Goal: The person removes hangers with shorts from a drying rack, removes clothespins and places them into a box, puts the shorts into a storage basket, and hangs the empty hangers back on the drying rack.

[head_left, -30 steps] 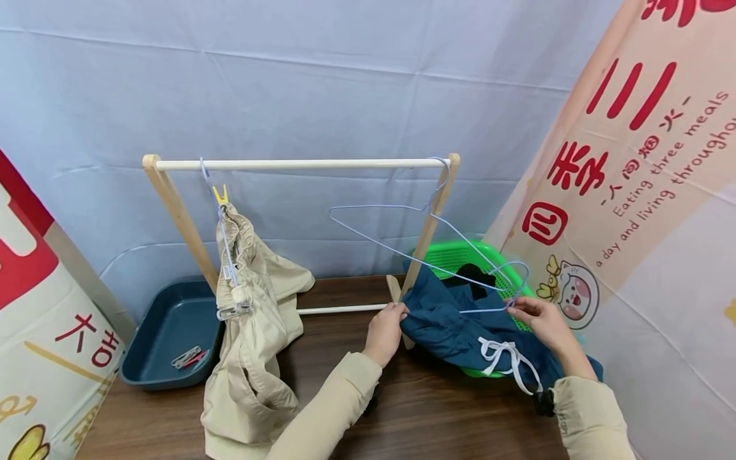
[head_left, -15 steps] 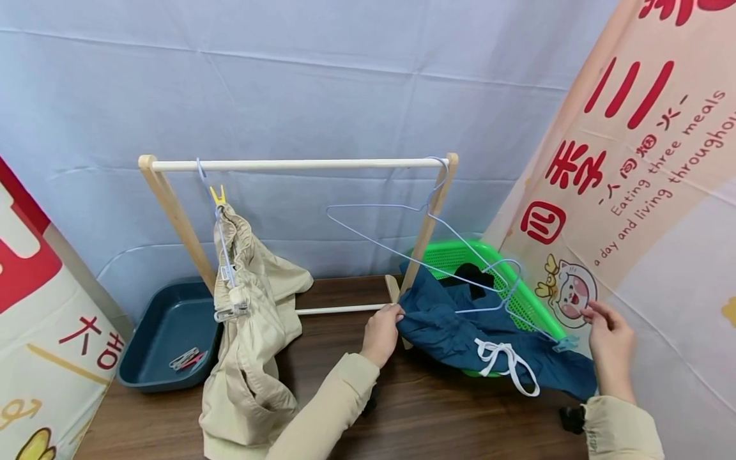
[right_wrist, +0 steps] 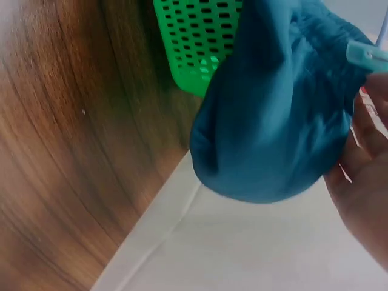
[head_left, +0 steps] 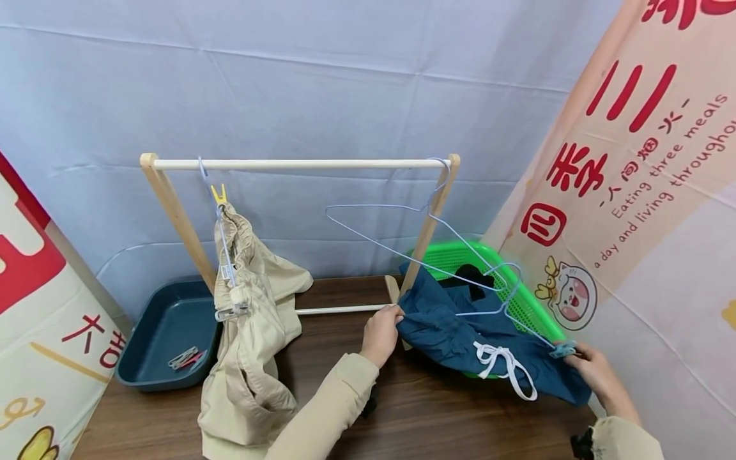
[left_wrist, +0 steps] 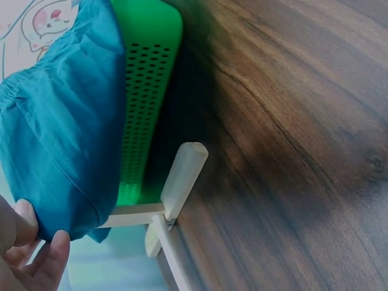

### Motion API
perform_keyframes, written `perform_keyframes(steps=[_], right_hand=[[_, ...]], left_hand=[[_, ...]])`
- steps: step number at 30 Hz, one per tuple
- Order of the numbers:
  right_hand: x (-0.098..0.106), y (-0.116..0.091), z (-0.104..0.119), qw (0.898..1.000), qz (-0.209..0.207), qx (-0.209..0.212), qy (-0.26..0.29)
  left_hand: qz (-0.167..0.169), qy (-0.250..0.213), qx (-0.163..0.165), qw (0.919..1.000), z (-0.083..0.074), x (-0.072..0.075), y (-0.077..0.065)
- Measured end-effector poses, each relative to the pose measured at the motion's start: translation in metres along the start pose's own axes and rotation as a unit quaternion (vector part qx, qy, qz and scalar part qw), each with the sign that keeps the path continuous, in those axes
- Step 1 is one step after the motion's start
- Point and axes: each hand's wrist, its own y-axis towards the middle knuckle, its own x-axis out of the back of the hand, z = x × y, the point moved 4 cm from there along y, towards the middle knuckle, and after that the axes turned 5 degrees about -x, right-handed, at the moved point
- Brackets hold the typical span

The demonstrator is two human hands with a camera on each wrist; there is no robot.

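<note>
Blue drawstring pants [head_left: 443,332] with a white tied cord [head_left: 497,358] spread across the front of the green basket [head_left: 526,313]. My left hand [head_left: 379,333] pinches their left waist corner; the left wrist view shows thumb and fingers at that edge. A lilac wire hanger [head_left: 531,332] lies over the pants, and a teal clip [head_left: 563,349] sits at its right end. Beside the clip, my right hand [head_left: 598,375] holds the pants' right waist edge. In the right wrist view its fingers go behind the cloth, partly out of frame, close to the teal clip [right_wrist: 367,56].
A wooden rack with a white rail [head_left: 299,164] stands behind. Beige pants [head_left: 253,364] hang at its left from a hanger, with a yellow clip [head_left: 218,195]. Another hanger [head_left: 374,206] hangs at the right. A dark blue tray [head_left: 167,332] holds loose clips [head_left: 186,358].
My right hand has left the hanger's hook, moved right with its fingers off the things, then come down to the clip and waist edge. The left hand keeps its pinch on the blue pants.
</note>
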Motion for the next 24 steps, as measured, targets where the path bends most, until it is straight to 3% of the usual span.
perform_keyframes(steps=[3, 10, 16, 24], right_hand=[[-0.0003, 0.0003, -0.002, 1.0, 0.015, 0.006, 0.005], [-0.0033, -0.0032, -0.0069, 0.998, 0.049, 0.006, -0.04], [-0.0047, -0.0044, -0.01, 0.998, 0.038, 0.021, -0.046], [-0.0038, -0.0084, -0.0093, 0.998, 0.027, 0.033, -0.049]], left_hand=[[0.001, -0.004, 0.004, 1.0, 0.0001, 0.0, 0.0014], [-0.008, -0.012, 0.013, 0.9998, 0.0001, 0.0011, 0.0044], [-0.022, -0.052, 0.023, 0.9982, -0.0001, 0.0017, 0.0056], [-0.028, -0.054, 0.016, 0.998, -0.0059, 0.0053, 0.0058]])
